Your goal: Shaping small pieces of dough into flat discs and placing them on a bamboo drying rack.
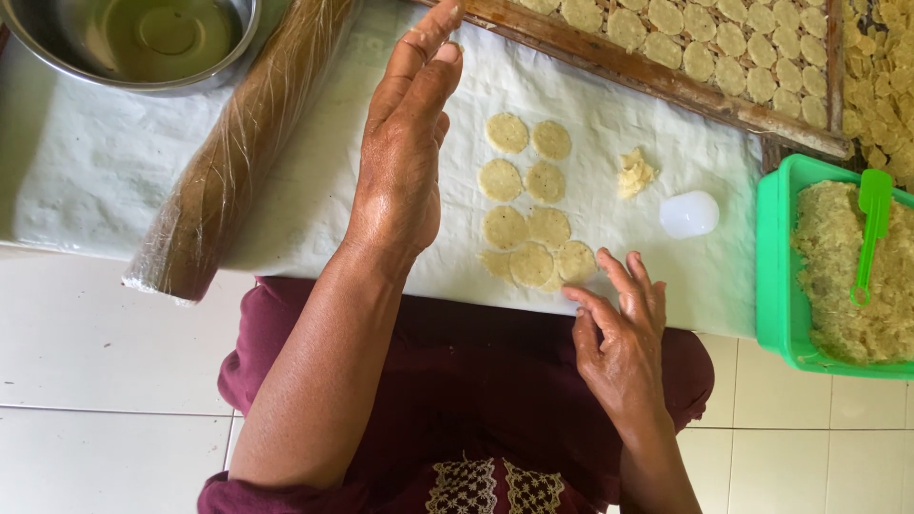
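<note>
Reaching with loose, spread fingers, the right hand (624, 338) touches the lowest dough discs (528, 195) at the frame's centre; the left hand (405, 143) hovers flat and open, holding nothing. A white cap (689, 214) sits right, a green tub (776, 266) at the right edge. White sheet (95, 162), tiled floor (86, 381).

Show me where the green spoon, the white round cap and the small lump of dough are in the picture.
green spoon (872, 227), head view, on the upper part of its handle.
white round cap (689, 214), head view, at the middle of its top.
small lump of dough (634, 174), head view, at the centre of the lump.
</note>
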